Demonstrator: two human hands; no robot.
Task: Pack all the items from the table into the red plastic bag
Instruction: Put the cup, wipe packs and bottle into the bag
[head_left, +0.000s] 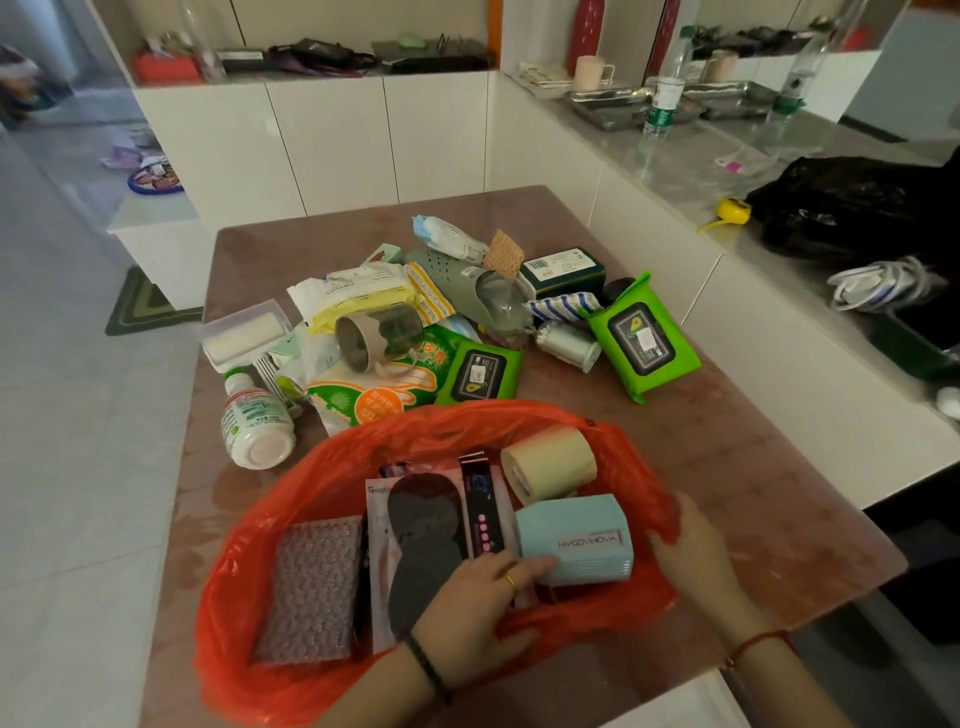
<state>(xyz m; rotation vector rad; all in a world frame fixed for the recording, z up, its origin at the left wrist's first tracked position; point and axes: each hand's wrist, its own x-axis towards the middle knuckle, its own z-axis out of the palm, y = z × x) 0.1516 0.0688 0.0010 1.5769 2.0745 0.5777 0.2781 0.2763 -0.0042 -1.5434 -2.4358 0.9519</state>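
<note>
The red plastic bag (270, 525) lies open at the table's near edge. Inside it are a bubble-wrap packet (311, 587), a pack with dark insoles (423, 545), a narrow black box (480, 506), a beige tape roll (550, 462) and a light blue box (576, 545). My left hand (478, 608) reaches into the bag and holds the light blue box by its near end. My right hand (691, 556) grips the bag's right rim. Beyond the bag lies a pile: a white bottle (254, 421), two green wipe packs (641, 338), a grey-green slipper (478, 286) and a clear cup (374, 338).
The brown table (727, 467) stands against white cabinets. A lint roller in a clear case (244, 335), a dark green box (563, 270) and yellow packets (363, 296) are also in the pile. To the right a counter (675, 176) holds a black bag (857, 208) and water bottles.
</note>
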